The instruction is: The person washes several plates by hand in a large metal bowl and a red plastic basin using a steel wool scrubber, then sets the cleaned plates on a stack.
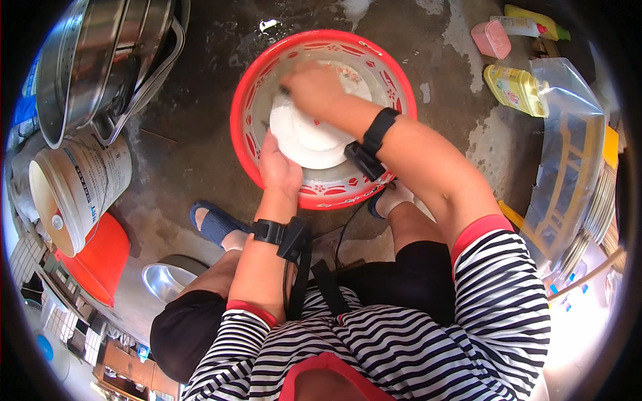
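Observation:
A red-rimmed enamel basin [406,80] with red patterns on its inner wall stands on the floor in front of me. Inside it a white plate [314,144] is tilted, and my left hand [279,166] grips its left edge. My right hand [311,87] is closed over the plate's far left part, blurred by motion. A small dark bit shows at its fingers; what it is I cannot make out. Behind the plate, a white surface with pinkish floral marks [349,75] shows, partly hidden by my right hand. Both wrists wear black straps with small devices.
Stacked metal steamer pots [100,60], a white bucket [80,184], a red tub [103,260] and a metal bowl [167,277] stand left. At right are a yellow bottle [511,88], a pink container [491,39] and a clear plastic sheet [568,154]. The concrete floor looks wet.

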Available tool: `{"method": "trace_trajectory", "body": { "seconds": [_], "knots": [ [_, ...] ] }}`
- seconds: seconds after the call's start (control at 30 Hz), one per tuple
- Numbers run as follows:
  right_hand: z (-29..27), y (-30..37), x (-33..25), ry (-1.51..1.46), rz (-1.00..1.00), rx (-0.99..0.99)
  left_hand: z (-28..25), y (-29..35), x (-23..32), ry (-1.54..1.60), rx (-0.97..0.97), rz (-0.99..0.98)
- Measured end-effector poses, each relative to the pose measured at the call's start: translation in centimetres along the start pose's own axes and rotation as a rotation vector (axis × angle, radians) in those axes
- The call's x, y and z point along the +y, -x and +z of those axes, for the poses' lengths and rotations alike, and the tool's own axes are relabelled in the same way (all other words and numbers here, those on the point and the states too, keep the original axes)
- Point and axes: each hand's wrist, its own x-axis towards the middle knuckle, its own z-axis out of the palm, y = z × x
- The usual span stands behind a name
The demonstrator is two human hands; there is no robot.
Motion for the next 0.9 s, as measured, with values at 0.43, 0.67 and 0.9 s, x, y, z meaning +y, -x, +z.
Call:
{"method": "trace_trajectory", "body": {
  "seconds": [0.43, 0.67, 0.9],
  "knots": [
    [-2.0, 11.9, 3.9, 0.115, 0.037, -0.285, 2.1, 0.8, -0.1, -0.164, 0.277, 0.041],
    [-0.3, 2.7, 5.3, -0.088, 0.119, 0.096, 1.6, 0.6, -0.6, -0.200, 0.251, 0.033],
    [1.4, 6.1, -5.1, -0.025, -0.306, -0.039, -2.2, -0.6, 0.0, 0.192, -0.081, -0.207]
  ]
}}
